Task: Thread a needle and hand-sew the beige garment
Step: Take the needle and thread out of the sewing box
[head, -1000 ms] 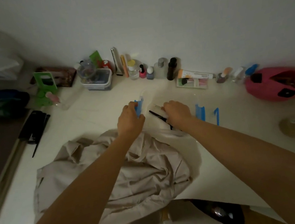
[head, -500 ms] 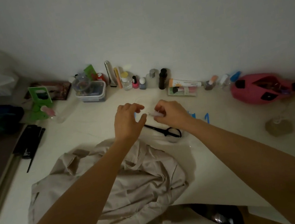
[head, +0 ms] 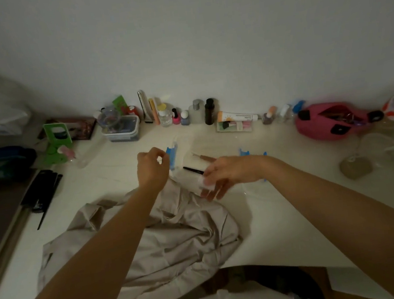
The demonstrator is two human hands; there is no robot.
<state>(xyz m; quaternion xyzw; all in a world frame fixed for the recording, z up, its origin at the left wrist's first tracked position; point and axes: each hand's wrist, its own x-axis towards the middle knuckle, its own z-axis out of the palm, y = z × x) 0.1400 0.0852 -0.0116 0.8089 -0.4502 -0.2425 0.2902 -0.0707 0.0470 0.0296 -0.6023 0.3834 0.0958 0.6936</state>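
Head | left hand (head: 152,168) pinched, contents unclear | right hand (head: 229,173) pinches white item (head: 205,181) near garment (head: 172,245)

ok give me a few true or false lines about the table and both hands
1. The garment lies crumpled on the table. True.
2. The pink pouch sits left of both hands. False: it is at the right, by the wall.
3. The right hand holds a small white thing. True.
4. The left hand holds the scissors. False: they lie on the table between the hands.
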